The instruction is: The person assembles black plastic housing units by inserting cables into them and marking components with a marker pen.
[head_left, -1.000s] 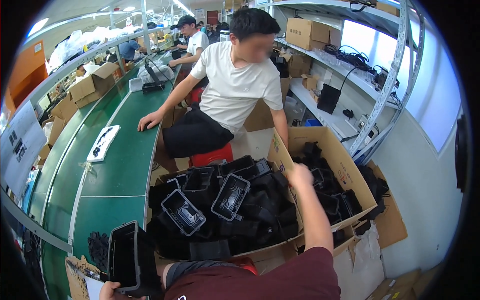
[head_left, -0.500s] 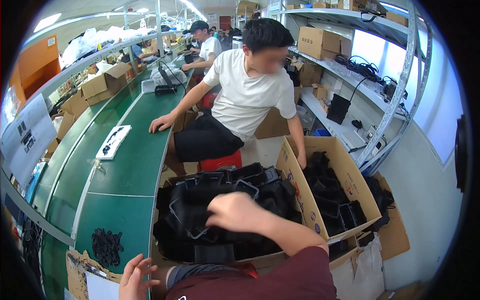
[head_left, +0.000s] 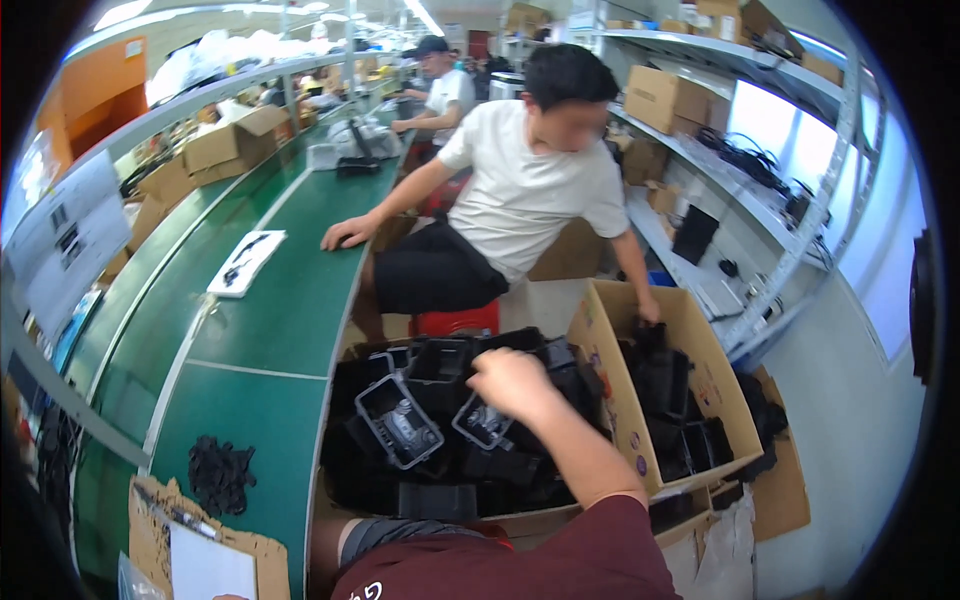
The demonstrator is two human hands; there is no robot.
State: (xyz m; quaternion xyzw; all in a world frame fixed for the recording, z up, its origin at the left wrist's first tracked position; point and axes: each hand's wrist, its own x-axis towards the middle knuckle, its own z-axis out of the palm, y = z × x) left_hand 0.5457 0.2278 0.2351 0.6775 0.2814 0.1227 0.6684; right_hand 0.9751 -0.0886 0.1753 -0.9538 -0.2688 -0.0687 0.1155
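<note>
My right hand [head_left: 508, 382] hangs over a large carton full of black plastic cases, its fingers curled in. What they hold, if anything, is hidden. Just below it lies an open black case [head_left: 484, 420] with a grey rim. To its left another open, rectangular case [head_left: 399, 424] sits tilted on the pile, clear pieces or a clear lining showing inside. A further black case [head_left: 440, 360] is close by the fingertips. Only a sliver of skin, seemingly my left hand [head_left: 230, 597], shows at the lower edge; its fingers are out of sight.
A co-worker on a red stool [head_left: 455, 320] reaches into a cardboard box [head_left: 625, 400] of black parts. Along the left runs a green bench [head_left: 250, 400] bearing a heap of black pieces [head_left: 220, 475] and a white tray [head_left: 235, 285]. Metal shelves [head_left: 740, 215] stand at right.
My right hand has moved right and farther away. The blurred case beneath it now lies still on the pile. My left hand has dropped almost out of view. The co-worker's hand has shifted within the box.
</note>
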